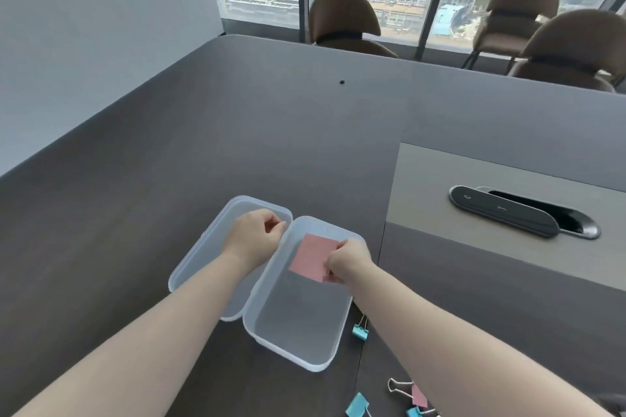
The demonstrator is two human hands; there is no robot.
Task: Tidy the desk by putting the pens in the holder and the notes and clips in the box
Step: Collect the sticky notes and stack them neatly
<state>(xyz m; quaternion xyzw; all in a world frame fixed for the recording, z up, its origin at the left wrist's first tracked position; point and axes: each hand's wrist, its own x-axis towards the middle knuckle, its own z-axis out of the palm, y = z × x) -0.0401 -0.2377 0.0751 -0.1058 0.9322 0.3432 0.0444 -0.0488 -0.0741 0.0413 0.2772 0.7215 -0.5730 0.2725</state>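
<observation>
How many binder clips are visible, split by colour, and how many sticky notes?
Blue binder clips: 3, one beside the box, one at the bottom edge, one partly cut off
Pink binder clips: 1
Pink sticky notes: 1, pinched in the right hand over the clear box
Total: 5. The right forearm may hide more.

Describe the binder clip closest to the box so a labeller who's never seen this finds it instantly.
Start at the clear plastic box in the middle of the dark table. Just off its near right corner lies a light blue binder clip, touching nothing else. The other clips sit grouped further down, at the picture's bottom edge.
</observation>
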